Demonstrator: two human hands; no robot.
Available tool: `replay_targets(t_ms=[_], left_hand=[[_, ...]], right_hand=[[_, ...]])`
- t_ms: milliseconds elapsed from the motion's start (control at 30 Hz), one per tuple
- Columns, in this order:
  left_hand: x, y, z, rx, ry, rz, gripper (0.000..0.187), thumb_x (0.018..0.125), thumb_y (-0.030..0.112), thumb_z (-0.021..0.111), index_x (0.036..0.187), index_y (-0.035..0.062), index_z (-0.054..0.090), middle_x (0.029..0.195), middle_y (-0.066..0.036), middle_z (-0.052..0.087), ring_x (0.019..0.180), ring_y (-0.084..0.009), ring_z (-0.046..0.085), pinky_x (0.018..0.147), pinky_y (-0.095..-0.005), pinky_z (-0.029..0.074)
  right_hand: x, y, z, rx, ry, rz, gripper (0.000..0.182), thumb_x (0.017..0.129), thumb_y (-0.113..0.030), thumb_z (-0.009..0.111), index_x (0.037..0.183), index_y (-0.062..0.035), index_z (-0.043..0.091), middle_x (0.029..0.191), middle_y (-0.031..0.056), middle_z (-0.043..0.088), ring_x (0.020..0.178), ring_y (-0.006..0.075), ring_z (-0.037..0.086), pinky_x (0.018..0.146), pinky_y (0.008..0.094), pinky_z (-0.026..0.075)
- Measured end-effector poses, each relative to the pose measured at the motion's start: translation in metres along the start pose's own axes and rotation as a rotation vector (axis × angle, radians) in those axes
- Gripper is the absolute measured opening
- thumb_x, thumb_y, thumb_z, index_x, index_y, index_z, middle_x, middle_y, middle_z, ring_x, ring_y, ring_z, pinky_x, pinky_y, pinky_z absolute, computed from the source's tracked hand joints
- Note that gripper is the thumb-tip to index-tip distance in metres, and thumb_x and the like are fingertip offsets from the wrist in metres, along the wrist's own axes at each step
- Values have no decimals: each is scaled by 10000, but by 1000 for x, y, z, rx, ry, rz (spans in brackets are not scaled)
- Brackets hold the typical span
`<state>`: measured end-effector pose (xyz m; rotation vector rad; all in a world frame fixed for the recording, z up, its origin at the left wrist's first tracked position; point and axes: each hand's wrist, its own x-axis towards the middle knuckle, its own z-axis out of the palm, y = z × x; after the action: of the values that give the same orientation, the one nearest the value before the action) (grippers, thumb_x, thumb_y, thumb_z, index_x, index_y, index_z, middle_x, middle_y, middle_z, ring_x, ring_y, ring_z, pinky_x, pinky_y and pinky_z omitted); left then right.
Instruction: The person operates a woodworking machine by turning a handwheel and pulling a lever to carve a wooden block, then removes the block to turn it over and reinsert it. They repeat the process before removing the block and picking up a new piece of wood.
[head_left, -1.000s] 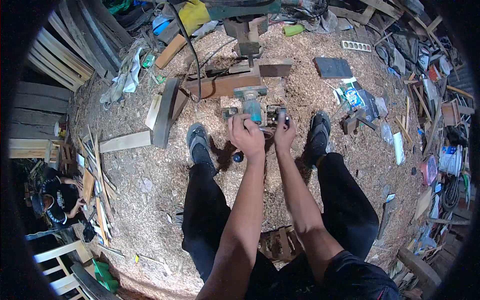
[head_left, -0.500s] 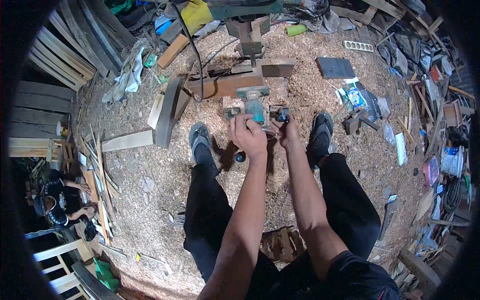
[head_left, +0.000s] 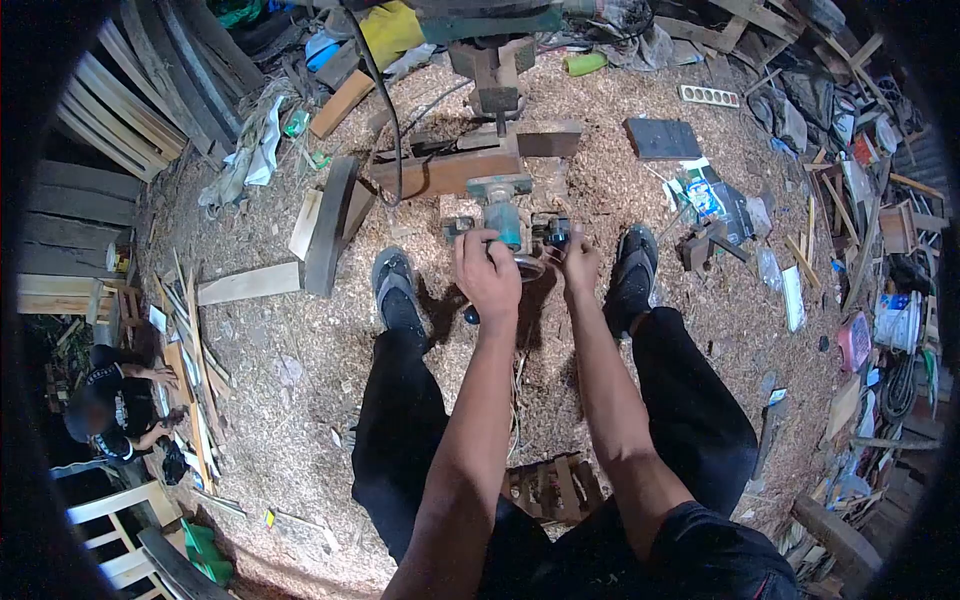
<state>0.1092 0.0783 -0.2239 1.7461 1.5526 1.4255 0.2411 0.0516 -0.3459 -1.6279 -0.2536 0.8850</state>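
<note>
In front of me stands a mortising machine with a green vise [head_left: 502,222] and a narrow vertical bit [head_left: 501,126] above it. A brown wooden beam [head_left: 440,176] lies across the machine behind the vise. My left hand [head_left: 487,275] rests on the near end of the green vise, fingers bent over it and beside a round metal handwheel [head_left: 530,267]. My right hand [head_left: 580,264] is closed at the black knob [head_left: 557,233] right of the vise, thumb up against it. Its other fingers are partly hidden.
Wood shavings cover the floor around my feet. Planks [head_left: 330,228] lie to the left, and a dark cable [head_left: 392,130] hangs near the machine. A dark slab [head_left: 663,139] and a power strip [head_left: 709,96] lie at right. Another person [head_left: 115,400] sits far left among wood strips.
My right hand has moved from beside the handwheel to the outer side of the black knob. The left hand stays on the vise. The whole view has shifted slightly.
</note>
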Motion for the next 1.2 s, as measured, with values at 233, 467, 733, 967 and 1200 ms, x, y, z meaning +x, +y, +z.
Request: replay_targets(t_ms=[233, 467, 733, 967, 1200], left_hand=[[0, -3, 2, 31, 4, -17, 145, 780, 82, 503, 838, -3, 604, 836, -179, 577, 814, -389, 567, 749, -481, 444], [-1, -2, 4, -1, 20, -23, 145, 777, 85, 503, 832, -2, 605, 831, -175, 576, 804, -391, 563, 751, -482, 446], [-1, -2, 3, 24, 26, -16, 143, 772, 88, 508, 832, -2, 602, 842, -179, 577, 814, -394, 561, 758, -486, 446], [-1, -3, 1, 18, 11, -11, 136, 774, 97, 521, 834, 5, 601, 842, -173, 579, 819, -391, 561, 755, -490, 445], [-2, -4, 3, 4, 15, -37, 136, 782, 83, 514, 834, 2, 610, 840, -173, 585, 818, -382, 573, 761, -465, 453]], right_hand=[[16, 29, 2, 526, -154, 566, 644, 1002, -565, 358, 1050, 24, 614, 873, 124, 703, 760, 253, 703, 627, 386, 568], [-29, -13, 4, -398, 75, -561, 453, 876, -242, 721, 1198, 50, 590, 1085, 197, 652, 942, 296, 642, 825, 363, 510], [-6, 18, 2, 79, -159, -101, 428, 985, -439, 555, 958, -20, 636, 787, 81, 653, 683, 155, 616, 570, 269, 449], [-12, 15, 18, 125, 121, 73, 501, 1007, -375, 522, 1226, 75, 525, 998, 161, 677, 841, 223, 649, 735, 300, 508], [-2, 10, 12, 172, 101, -118, 413, 993, -317, 565, 942, 80, 665, 876, 145, 682, 706, 242, 675, 679, 314, 544]])
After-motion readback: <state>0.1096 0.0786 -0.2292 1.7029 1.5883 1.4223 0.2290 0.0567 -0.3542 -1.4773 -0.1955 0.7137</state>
